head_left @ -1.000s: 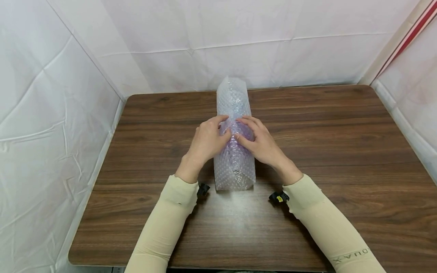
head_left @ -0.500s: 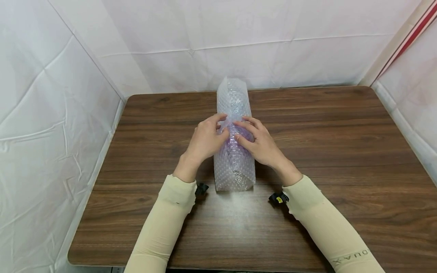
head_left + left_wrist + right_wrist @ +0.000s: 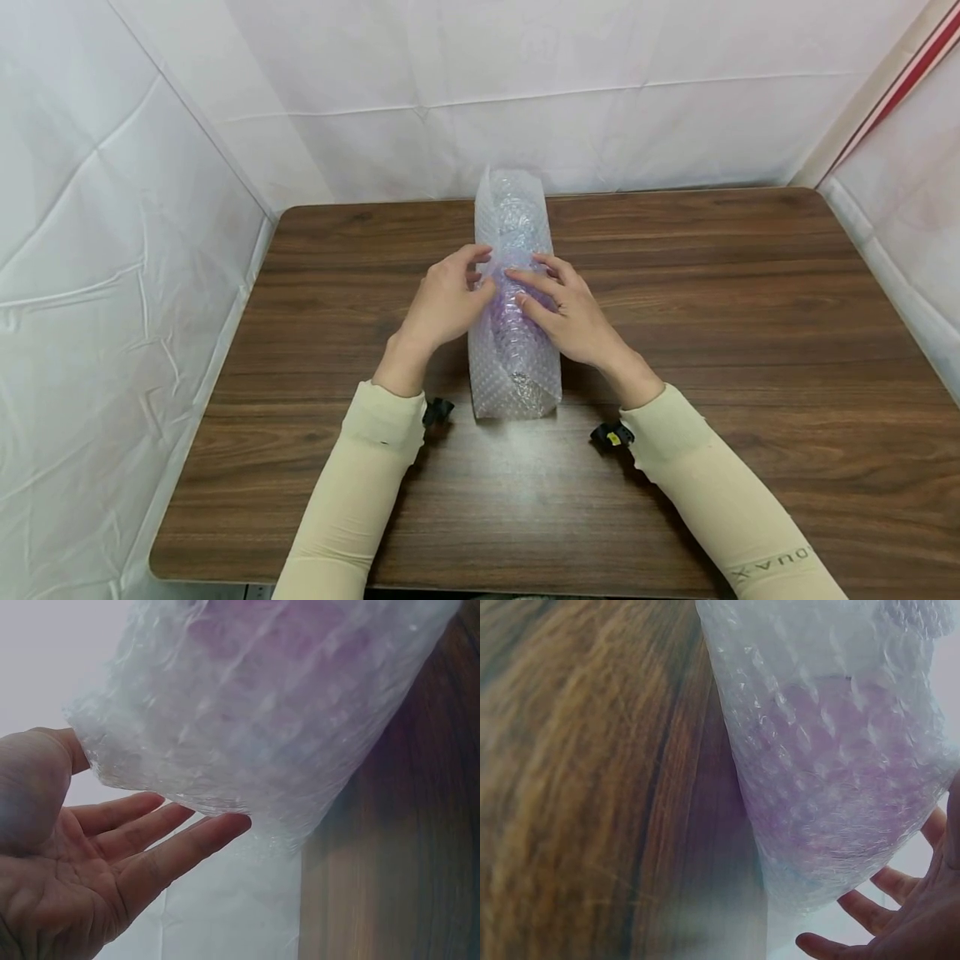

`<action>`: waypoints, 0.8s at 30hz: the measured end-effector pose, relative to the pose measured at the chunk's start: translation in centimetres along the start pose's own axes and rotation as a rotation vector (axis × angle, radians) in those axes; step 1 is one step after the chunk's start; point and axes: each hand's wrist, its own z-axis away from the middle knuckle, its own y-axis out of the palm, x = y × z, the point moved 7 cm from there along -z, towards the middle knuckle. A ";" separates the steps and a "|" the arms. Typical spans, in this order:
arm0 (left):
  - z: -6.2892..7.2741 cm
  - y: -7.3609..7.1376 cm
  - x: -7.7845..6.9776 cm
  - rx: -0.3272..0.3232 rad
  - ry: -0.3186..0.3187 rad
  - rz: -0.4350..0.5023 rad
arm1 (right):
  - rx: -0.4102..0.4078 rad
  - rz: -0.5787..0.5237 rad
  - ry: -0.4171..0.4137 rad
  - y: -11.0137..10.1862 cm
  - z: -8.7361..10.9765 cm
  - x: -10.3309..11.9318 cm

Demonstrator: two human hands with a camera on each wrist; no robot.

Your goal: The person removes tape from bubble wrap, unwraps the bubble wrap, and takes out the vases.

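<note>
A roll of bubble wrap (image 3: 517,350) with something purple and pale blue showing through lies lengthwise on the brown table. At its left side my left hand (image 3: 448,300) holds the wrap's loose edge, thumb and fingers curved; their tips are partly hidden behind the wrap in the left wrist view. My right hand (image 3: 573,321) rests over the roll's top and right side with fingers spread and loosely bent. In the right wrist view, its fingers (image 3: 866,910) stand apart beside the bubble wrap (image 3: 840,780).
The wood-grain table (image 3: 750,333) extends to both sides of the roll. White sheeting (image 3: 360,92) hangs behind the table and at its sides. Small black devices, such as the right wrist camera (image 3: 612,435), sit at the cuffs of the light sleeves.
My left hand has drifted slightly left, and the wrap's upper left edge has shifted left with it. Right fingers have spread a little further across the roll.
</note>
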 end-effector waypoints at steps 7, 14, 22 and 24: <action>0.1 -0.2 0.3 0.014 -0.017 0.023 | -0.007 0.034 0.013 0.1 0.1 -0.2; 0.1 -0.5 0.5 0.011 -0.021 0.047 | -0.006 0.063 0.020 0.2 0.2 -0.4; 0.1 -0.9 1.1 0.012 -0.041 0.086 | -0.004 0.068 0.021 0.3 0.2 -0.5; 0.2 -1.1 1.2 0.008 -0.043 0.090 | -0.003 0.068 0.021 0.3 0.3 -0.5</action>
